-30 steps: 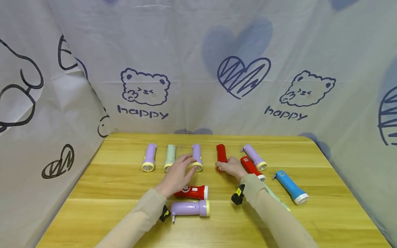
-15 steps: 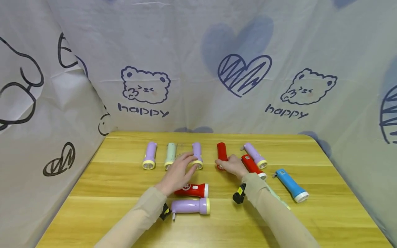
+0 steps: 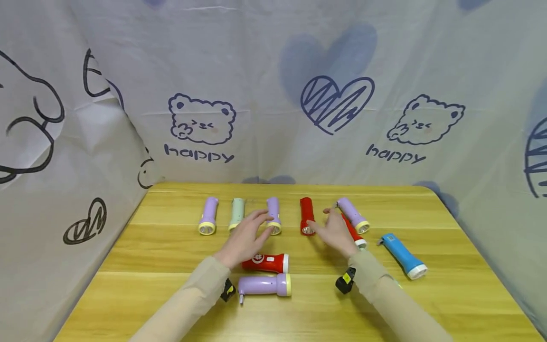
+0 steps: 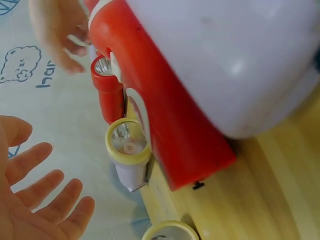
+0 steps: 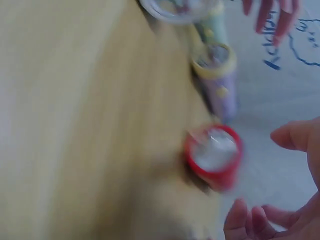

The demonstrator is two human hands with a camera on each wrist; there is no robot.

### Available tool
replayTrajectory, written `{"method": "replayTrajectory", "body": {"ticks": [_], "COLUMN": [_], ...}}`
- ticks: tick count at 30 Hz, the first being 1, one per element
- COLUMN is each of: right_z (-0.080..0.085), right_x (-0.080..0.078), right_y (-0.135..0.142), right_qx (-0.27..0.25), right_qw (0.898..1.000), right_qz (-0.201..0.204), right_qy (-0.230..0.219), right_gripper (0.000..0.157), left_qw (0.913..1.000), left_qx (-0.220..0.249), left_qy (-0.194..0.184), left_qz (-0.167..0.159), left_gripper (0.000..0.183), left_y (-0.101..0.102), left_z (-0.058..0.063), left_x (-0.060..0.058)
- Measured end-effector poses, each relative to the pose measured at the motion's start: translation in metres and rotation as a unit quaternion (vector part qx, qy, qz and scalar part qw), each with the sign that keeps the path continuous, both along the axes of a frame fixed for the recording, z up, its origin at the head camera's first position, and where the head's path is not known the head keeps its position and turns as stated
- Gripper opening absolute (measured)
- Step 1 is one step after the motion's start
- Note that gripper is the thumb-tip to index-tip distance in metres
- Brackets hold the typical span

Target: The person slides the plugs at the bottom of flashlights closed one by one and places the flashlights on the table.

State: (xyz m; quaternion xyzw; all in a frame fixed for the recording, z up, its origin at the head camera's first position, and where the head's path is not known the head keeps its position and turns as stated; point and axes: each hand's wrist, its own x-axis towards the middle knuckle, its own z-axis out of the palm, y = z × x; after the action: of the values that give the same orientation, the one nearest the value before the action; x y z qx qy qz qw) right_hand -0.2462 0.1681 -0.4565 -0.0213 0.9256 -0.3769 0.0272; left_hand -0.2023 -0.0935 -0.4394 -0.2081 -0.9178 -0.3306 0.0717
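My right hand [image 3: 337, 233] is beside a red flashlight [image 3: 306, 211] in the back row, fingers spread and holding nothing. In the right wrist view that flashlight's red-rimmed lens [image 5: 214, 150] faces the camera, apart from the thumb. My left hand [image 3: 244, 241] hovers with loosely bent fingers in front of a purple flashlight [image 3: 273, 207] and a pale green flashlight [image 3: 237, 210], partly covering both. Its palm shows bare in the left wrist view. Below it lie a second red flashlight [image 3: 275, 262] and a purple flashlight with a flip-out plug [image 3: 262, 286], both sideways.
Another purple flashlight [image 3: 210, 211] stands at the row's left end. Right of my right hand lie a slanted purple flashlight [image 3: 352, 213], a partly hidden red flashlight [image 3: 353, 232] and a blue flashlight [image 3: 401, 255]. A printed cloth [image 3: 265, 142] hangs behind the wooden table [image 3: 171, 294].
My right hand has let go of the red flashlight in the back row and moved slightly right, its fingers opening. The left hand has stayed in place.
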Motion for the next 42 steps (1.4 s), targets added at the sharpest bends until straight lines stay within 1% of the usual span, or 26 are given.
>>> {"method": "replayTrajectory", "body": {"ticks": [4, 7, 9, 11, 15, 19, 24, 26, 29, 31, 34, 36, 40, 42], "right_z": [0.019, 0.025, 0.025, 0.022, 0.013, 0.007, 0.007, 0.007, 0.007, 0.007, 0.007, 0.007, 0.008, 0.009], "right_x": [-0.005, -0.009, -0.011, -0.012, -0.014, -0.017, -0.021, -0.021, -0.02, -0.02, -0.02, -0.02, -0.019, -0.018], "right_y": [0.025, 0.045, 0.056, 0.064, 0.071, 0.072, 0.073, 0.075, 0.077, 0.079, 0.082, 0.084, 0.089, 0.092], "right_qx": [0.046, 0.09, 0.116, 0.142, 0.175, 0.189, 0.188, 0.188, 0.197, 0.208, 0.225, 0.238, 0.258, 0.26], "right_qw": [0.996, 0.991, 0.988, 0.984, 0.973, 0.962, 0.96, 0.961, 0.963, 0.964, 0.964, 0.963, 0.959, 0.959], "right_qz": [0.017, 0.026, 0.031, 0.045, 0.101, 0.155, 0.189, 0.191, 0.181, 0.166, 0.14, 0.126, 0.108, 0.097], "right_qy": [0.075, 0.097, 0.097, 0.099, 0.11, 0.119, 0.091, 0.07, 0.035, 0.011, -0.015, -0.028, -0.049, -0.063], "right_gripper": [0.057, 0.051, 0.048, 0.046, 0.044, 0.045, 0.051, 0.057, 0.065, 0.072, 0.075, 0.074, 0.065, 0.06], "left_qw": [0.9999, 0.9998, 0.9998, 0.9998, 0.9997, 0.9997, 0.9997, 0.9996, 0.9996, 0.9995, 0.9996, 0.9997, 0.9995, 0.9995], "left_qx": [-0.006, -0.009, -0.01, -0.011, -0.012, -0.011, -0.013, -0.015, -0.017, -0.016, -0.014, -0.012, -0.015, -0.018], "left_qy": [-0.004, -0.007, -0.005, -0.006, -0.005, -0.004, -0.003, -0.002, -0.007, -0.01, -0.012, -0.008, 0.001, 0.003], "left_qz": [-0.009, -0.013, -0.016, -0.018, -0.02, -0.022, -0.022, -0.023, -0.024, -0.023, -0.021, -0.021, -0.026, -0.028], "left_gripper": [0.034, 0.033, 0.032, 0.031, 0.028, 0.026, 0.026, 0.027, 0.027, 0.027, 0.027, 0.027, 0.028, 0.028], "left_y": [0.003, 0.006, 0.008, 0.011, 0.013, 0.014, 0.014, 0.014, 0.014, 0.014, 0.014, 0.014, 0.015, 0.016], "left_z": [0.004, 0.006, 0.007, 0.007, 0.008, 0.011, 0.011, 0.01, 0.008, 0.007, 0.007, 0.008, 0.009, 0.009], "left_x": [-0.002, -0.002, -0.003, -0.004, -0.003, -0.002, 0.0, 0.0, 0.0, 0.0, 0.001, 0.001, 0.002, 0.002]}}
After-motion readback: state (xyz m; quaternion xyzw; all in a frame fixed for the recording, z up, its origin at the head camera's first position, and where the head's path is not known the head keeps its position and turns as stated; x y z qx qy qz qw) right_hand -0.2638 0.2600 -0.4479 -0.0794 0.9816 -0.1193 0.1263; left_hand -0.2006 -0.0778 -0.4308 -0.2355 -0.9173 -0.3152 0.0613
